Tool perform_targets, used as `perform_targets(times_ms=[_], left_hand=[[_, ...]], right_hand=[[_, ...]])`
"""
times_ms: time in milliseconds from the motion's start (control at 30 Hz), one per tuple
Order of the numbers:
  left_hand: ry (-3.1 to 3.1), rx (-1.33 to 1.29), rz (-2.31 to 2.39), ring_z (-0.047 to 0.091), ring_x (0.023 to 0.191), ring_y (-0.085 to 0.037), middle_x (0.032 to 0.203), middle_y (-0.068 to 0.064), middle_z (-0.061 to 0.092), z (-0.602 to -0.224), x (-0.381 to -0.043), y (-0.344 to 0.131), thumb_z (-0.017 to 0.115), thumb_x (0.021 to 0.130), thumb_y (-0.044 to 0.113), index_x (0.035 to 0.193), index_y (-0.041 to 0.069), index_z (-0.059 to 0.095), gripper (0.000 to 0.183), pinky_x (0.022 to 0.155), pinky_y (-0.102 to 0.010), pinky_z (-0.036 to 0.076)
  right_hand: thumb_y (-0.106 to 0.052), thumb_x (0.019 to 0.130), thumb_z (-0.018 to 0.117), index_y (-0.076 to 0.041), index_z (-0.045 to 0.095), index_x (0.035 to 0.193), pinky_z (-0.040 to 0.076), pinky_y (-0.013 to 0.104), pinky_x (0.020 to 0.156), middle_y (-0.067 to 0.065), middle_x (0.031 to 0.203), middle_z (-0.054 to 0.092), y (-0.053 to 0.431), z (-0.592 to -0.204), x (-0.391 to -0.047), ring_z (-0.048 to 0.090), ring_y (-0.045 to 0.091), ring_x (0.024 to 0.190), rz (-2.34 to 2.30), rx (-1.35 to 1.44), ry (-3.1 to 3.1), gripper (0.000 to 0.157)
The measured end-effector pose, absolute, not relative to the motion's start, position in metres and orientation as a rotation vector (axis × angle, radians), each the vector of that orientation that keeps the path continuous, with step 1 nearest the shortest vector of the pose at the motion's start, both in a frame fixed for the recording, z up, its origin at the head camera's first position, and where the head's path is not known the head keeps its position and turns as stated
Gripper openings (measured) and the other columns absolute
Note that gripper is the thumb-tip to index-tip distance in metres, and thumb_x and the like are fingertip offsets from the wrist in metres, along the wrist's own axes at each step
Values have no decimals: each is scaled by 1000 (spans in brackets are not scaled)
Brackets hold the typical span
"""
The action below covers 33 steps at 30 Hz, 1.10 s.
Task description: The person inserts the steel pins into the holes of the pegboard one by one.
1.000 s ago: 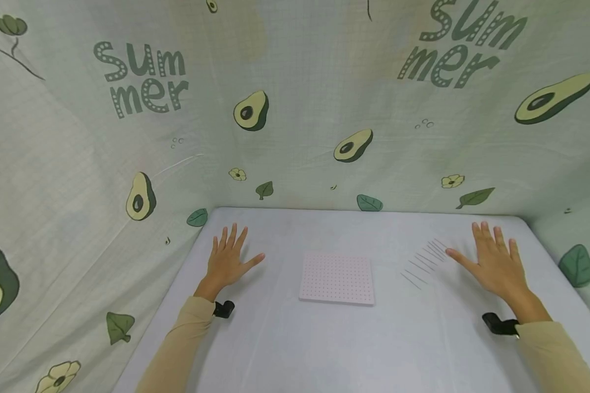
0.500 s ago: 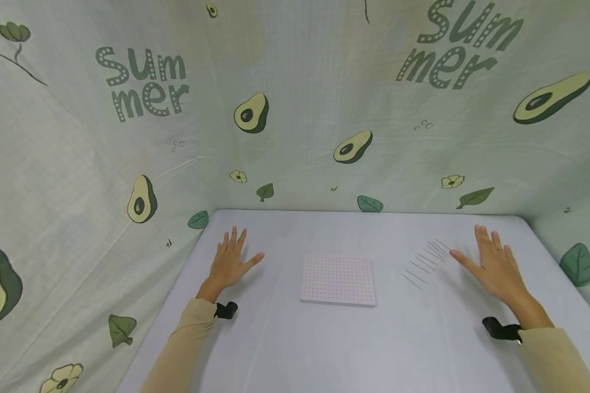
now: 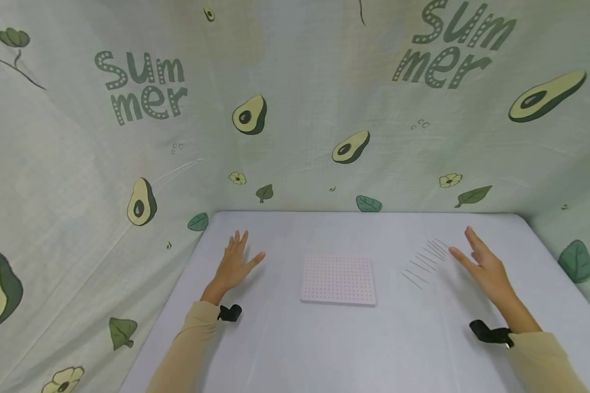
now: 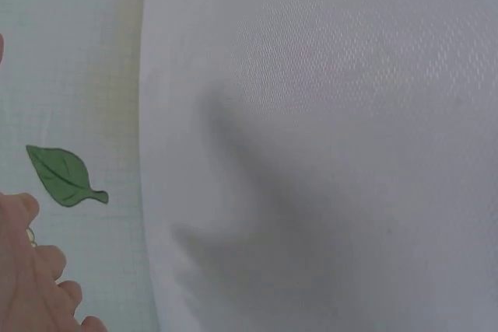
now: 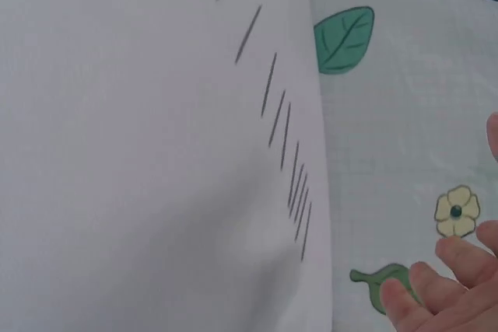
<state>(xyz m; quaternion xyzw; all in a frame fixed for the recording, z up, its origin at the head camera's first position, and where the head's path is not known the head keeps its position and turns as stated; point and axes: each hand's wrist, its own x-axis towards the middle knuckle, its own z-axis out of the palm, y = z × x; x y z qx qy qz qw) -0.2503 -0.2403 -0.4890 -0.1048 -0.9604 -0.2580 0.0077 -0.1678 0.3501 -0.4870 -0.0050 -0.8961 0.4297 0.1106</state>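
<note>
A pale pink pegboard [image 3: 338,279] with rows of small holes lies flat in the middle of the white table. To its right lie several thin dark rods, such as this rod [image 5: 268,85], in a slanting row; whether they are pins or wires is too fine to tell. My left hand [image 3: 232,267] hovers left of the board, fingers extended, thumb spread, holding nothing. Over the table right of the rods, my right hand [image 3: 489,275] is raised with its thumb apart and nothing held. Fingers of each hand show at the edge of its own wrist view.
The white table [image 3: 285,349] has rounded far corners. Behind and beside it hangs a light green cloth [image 3: 295,65] printed with avocados, leaves and lettering. A black wrist camera [image 3: 489,333] juts out at the right wrist, another camera [image 3: 230,313] at the left.
My right hand has turned edge-on and shifted slightly left. The left hand has rotated a little too, its fingers drawing closer together. Board and rods stay put.
</note>
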Motion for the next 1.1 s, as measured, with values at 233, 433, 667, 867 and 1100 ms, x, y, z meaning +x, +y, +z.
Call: perform_targets(times_ms=[233,433,667,867,1100], left_hand=[[-2985,-382,-836,-7,149,-37,165,-16,-4,-496,-250,-233,49,95,66,161,9,11,95,117,-63,4],[-2970,-434,-874,-6,150,-37,165,-16,-3,-498,-252,-225,51,95,64,161,10,11,94,118,-62,5],[-2982,-461,-946,-5,150,-36,165,-18,2,-504,-254,-213,52,95,64,161,10,15,93,117,-64,5],[-2994,-486,-1011,5,149,-43,165,-16,6,-510,-251,-201,56,94,63,159,14,25,88,111,-72,14],[-2960,-575,-1102,12,145,-49,164,-20,10,-515,-251,-181,61,95,53,158,12,29,81,109,-72,20]], right_hand=[[-24,98,67,-5,34,154,40,-1,80,5,144,53,337,-497,-167,53,-8,113,1417,-112,-2367,67],[-5,92,71,5,55,138,54,13,71,-16,107,71,323,-504,-168,66,-4,84,1727,-113,-2043,50],[0,88,74,3,69,121,55,15,63,-8,88,74,307,-509,-165,68,6,71,1988,-243,-1782,34],[1,86,76,2,75,108,54,15,60,-7,83,75,297,-514,-163,67,8,67,2050,-320,-1716,22],[-9,88,78,-2,77,102,52,14,62,-5,80,74,288,-517,-160,64,10,65,2012,-366,-1876,16]])
